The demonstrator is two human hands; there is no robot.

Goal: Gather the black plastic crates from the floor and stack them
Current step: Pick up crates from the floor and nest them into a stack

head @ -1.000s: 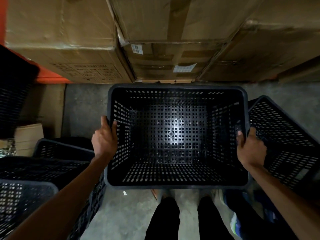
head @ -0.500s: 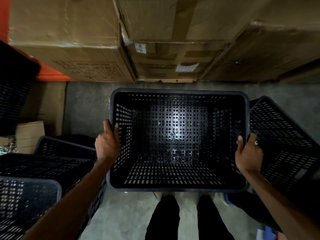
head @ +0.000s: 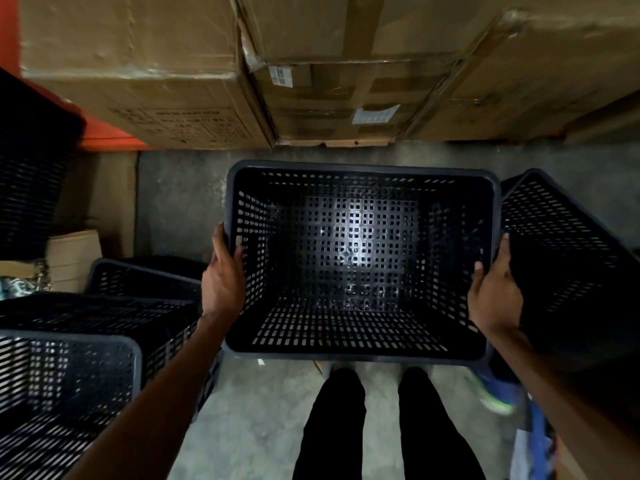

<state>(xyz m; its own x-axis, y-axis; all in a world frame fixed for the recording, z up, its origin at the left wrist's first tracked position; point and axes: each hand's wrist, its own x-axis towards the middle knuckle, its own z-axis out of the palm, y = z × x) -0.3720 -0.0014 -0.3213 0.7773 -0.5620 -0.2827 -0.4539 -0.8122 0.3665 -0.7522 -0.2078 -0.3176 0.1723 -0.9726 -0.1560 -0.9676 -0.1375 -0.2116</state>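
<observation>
An empty black perforated crate (head: 360, 171) is held up in front of me, open side up, above my legs. My left hand (head: 223, 282) grips its left rim, thumb over the edge. On the opposite rim my right hand (head: 495, 299) is clasped around the crate's side. A tilted black crate (head: 561, 237) leans just right of it. More black crates (head: 69, 368) sit in a cluster at the lower left, one of them (head: 138, 275) behind the others.
Large cardboard boxes (head: 173, 74) fill the back wall above a grey concrete floor (head: 180, 199). A dark crate stack (head: 31, 174) stands far left beside small cartons (head: 74, 258). A shoe (head: 495, 400) and blue items lie at lower right.
The held crate has shifted slightly lower and nearer in view, with more bare floor showing behind it. Both hands keep their grip on its side rims.
</observation>
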